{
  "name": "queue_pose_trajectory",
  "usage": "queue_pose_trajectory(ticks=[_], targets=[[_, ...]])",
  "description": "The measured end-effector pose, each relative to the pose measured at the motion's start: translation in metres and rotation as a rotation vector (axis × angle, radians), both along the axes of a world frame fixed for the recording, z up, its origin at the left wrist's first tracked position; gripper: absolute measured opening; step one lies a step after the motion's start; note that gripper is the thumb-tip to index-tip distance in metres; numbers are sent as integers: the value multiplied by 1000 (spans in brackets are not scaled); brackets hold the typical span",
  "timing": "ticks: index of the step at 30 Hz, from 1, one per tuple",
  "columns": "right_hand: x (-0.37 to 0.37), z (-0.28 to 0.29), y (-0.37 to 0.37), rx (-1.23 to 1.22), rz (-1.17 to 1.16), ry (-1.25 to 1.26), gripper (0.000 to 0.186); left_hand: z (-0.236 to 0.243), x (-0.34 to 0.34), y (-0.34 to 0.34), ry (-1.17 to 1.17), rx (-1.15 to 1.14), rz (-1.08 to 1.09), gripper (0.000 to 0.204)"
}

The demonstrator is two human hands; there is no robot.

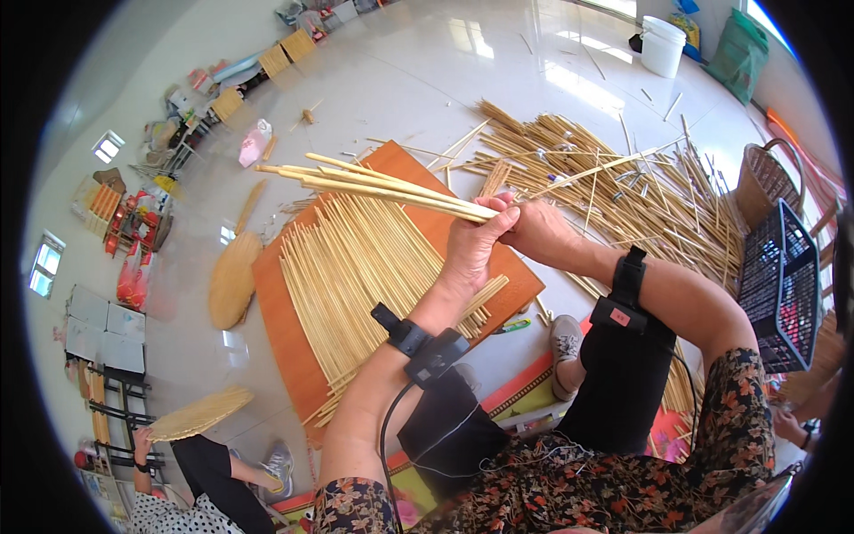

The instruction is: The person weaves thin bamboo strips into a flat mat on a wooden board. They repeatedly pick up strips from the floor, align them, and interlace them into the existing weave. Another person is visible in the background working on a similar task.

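A small bundle of pale yellow plant stalks [391, 185] is gripped in my left hand [471, 245], with the thumb pressed along it. The stalks point away to the left and fan out slightly at the far end. My right hand [540, 233] is closed at the bundle's near end, against the left hand; its fingers are partly hidden. Under my arms, a woven mat of stalks [356, 276] lies on an orange-brown board [277, 276].
A large heap of loose stalks [605, 178] spreads over the floor at right. Beyond it stand a wicker basket [763, 182], a dark plastic crate [783, 285] and a white bucket [663, 46]. Another person at lower left holds a round woven piece [200, 415]. A green-handled cutter [513, 327] lies near the board.
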State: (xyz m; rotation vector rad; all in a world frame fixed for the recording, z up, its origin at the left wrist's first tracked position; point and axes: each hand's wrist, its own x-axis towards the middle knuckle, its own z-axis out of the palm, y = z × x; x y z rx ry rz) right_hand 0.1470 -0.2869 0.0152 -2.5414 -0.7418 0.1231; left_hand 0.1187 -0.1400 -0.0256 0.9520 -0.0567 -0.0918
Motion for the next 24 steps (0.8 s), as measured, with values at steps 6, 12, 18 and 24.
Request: queue_pose_trajectory(ticks=[6, 12, 18, 24], targets=[[8, -16, -3, -90, -20, -232, 25, 6, -1, 3, 29, -74, 79, 14], [13, -22, -20, -143, -48, -238, 26, 12, 1, 11, -8, -176, 112, 13], [20, -33, -30, -28, 3, -196, 28, 17, -4, 8, -24, -145, 71, 18], [28, -43, -54, 103, 131, 418, 26, 24, -5, 11, -105, -128, 52, 20]])
